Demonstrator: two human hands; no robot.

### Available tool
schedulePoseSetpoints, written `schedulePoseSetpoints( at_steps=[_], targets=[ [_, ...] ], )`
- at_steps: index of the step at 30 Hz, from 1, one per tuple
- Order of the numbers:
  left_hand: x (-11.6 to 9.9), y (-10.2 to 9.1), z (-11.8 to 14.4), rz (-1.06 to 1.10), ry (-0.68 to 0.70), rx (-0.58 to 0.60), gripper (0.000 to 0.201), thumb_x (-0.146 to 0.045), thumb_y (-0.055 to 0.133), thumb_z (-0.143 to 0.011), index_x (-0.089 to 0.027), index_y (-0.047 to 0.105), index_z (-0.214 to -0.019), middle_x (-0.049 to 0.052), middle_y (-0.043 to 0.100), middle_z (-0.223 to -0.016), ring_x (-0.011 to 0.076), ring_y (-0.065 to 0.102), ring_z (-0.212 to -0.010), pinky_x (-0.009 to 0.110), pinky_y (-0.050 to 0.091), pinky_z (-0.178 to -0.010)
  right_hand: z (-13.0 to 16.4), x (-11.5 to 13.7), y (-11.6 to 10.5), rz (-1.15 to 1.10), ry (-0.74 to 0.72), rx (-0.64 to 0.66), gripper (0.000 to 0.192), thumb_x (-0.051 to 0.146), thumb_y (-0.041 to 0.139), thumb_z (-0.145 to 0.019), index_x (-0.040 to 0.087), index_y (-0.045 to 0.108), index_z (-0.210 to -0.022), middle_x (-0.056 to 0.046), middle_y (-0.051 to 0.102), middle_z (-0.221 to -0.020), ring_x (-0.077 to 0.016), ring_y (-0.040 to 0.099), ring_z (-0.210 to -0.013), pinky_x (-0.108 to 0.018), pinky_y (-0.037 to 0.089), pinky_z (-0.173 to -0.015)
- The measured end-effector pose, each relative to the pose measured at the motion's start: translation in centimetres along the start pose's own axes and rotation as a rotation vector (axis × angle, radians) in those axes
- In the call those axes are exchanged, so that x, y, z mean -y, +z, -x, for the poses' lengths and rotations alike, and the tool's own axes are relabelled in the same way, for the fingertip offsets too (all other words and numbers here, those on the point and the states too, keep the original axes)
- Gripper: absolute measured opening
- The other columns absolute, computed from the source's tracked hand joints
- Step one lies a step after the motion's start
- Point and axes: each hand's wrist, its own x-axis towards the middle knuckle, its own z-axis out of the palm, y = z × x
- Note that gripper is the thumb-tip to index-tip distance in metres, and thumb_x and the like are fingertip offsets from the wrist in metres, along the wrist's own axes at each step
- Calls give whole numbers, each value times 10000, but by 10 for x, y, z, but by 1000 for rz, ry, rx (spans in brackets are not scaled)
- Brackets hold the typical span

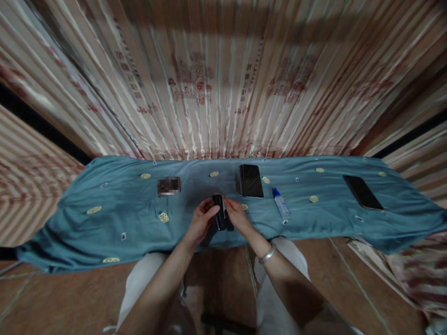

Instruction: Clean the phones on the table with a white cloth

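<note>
Both hands, left and right, pinched a small black case at frame centre, its long axis running up-down above the blue-clothed worktop.

Striped curtain, brown tiled floor

Red printed characters on the striped curtain are too blurred to read.

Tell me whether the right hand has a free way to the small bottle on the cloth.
Probably yes: the small bottle lies just beyond the right hand with bare blue cloth between, though that hand holds a small black object.
</note>
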Motion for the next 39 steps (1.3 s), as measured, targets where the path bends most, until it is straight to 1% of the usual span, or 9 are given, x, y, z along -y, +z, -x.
schedulePoseSetpoints(
  at_steps=[4,8,13,18,24,27,30,35,39],
  targets=[
    [3,0,-3,-97,109,-38,484,-259,874,-504,-173,653,-927,38,672,-931,157,626,-862,292,478,-809,0,-1,4,-111,59,-19,386,545,523,-813,236,708,-952,-24,717,-907,-230,628,-976,-375,448,-932],
    [2,-3,-4,-241,220,-60,546,-246,865,-513,-214,674,-1024,51,605,-1092,172,598,-942,325,449,-909,0,-3,8,-170,76,-17,409,556,534,-800,227,709,-970,-31,725,-953,-222,637,-977,-380,444,-960],
    [0,-7,-3,-425,325,-26,592,-292,864,-512,-256,687,-1076,60,497,-1185,196,560,-1003,327,473,-897,1,-4,13,-231,84,-14,400,540,540,-784,228,707,-971,-35,724,-1004,-222,636,-1001,-391,413,-1008],
    [-3,-8,-2,-407,289,-24,573,-281,872,-500,-235,699,-1045,59,546,-1134,196,578,-985,310,480,-872,2,-5,10,-194,102,13,399,535,544,-797,224,708,-987,-30,724,-998,-219,631,-1008,-383,415,-994],
    [-8,-7,-1,-89,16,38,436,-329,830,-588,-172,695,-971,55,679,-935,166,626,-822,267,491,-723,2,-5,8,-160,123,38,389,548,591,-770,222,726,-934,-8,725,-873,-201,636,-874,-336,462,-857],
    [-7,-8,-3,-27,-32,67,391,-357,809,-620,-159,693,-936,48,686,-868,149,629,-737,256,485,-677,3,-4,8,-233,173,48,378,534,622,-748,209,724,-912,-4,718,-834,-184,634,-808,-309,467,-784],
    [-7,-9,-4,-88,4,37,407,-328,816,-613,-171,693,-968,52,688,-899,155,634,-777,254,476,-701,4,-3,11,-335,227,38,365,520,667,-713,201,717,-883,-5,715,-802,-178,636,-773,-299,469,-755],
    [-12,-8,-5,-317,206,-77,406,-206,857,-518,-211,734,-905,44,677,-1022,178,601,-967,244,443,-820,6,2,14,-509,286,40,352,512,734,-640,202,705,-806,-3,712,-745,-169,633,-713,-278,479,-701],
    [-17,-11,-5,-266,124,11,367,-277,835,-579,-184,734,-919,49,712,-915,178,631,-866,261,455,-793,8,7,14,-551,340,88,340,486,754,-638,192,703,-800,12,688,-680,-135,594,-609,-238,449,-577]
  ],
)
